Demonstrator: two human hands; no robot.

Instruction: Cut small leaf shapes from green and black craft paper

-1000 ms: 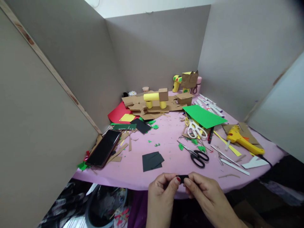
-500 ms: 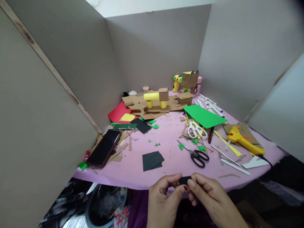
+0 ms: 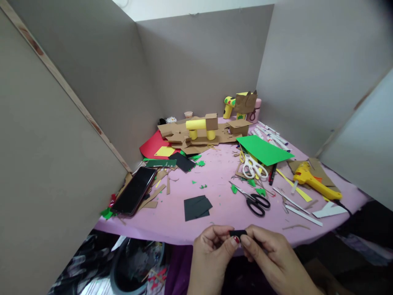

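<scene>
Between my two hands, at the table's front edge, is a small piece of black paper (image 3: 238,233). The thumb and fingers of my left hand (image 3: 215,250) pinch its left end. My right hand (image 3: 264,250) pinches the right end the same way. Just beyond them lie flat black paper pieces (image 3: 196,208), partly overlapping. Black-handled scissors (image 3: 256,203) rest on the table to the right, blades pointing away to the left. Further back stands a figure of yellow paper tubes (image 3: 196,124) with a cardboard box at its right end.
A phone (image 3: 135,191) lies at the left among cardboard scraps. On the right are white scissors (image 3: 254,168), a green sheet (image 3: 264,150), several markers (image 3: 273,137) and a yellow glue gun (image 3: 316,182). Grey panels (image 3: 202,61) enclose the table. A bin (image 3: 115,270) stands below the front edge.
The black paper piece has been tilted between my fingers and now looks narrower. Both hands have shifted very slightly to the left. Everything on the table stays put.
</scene>
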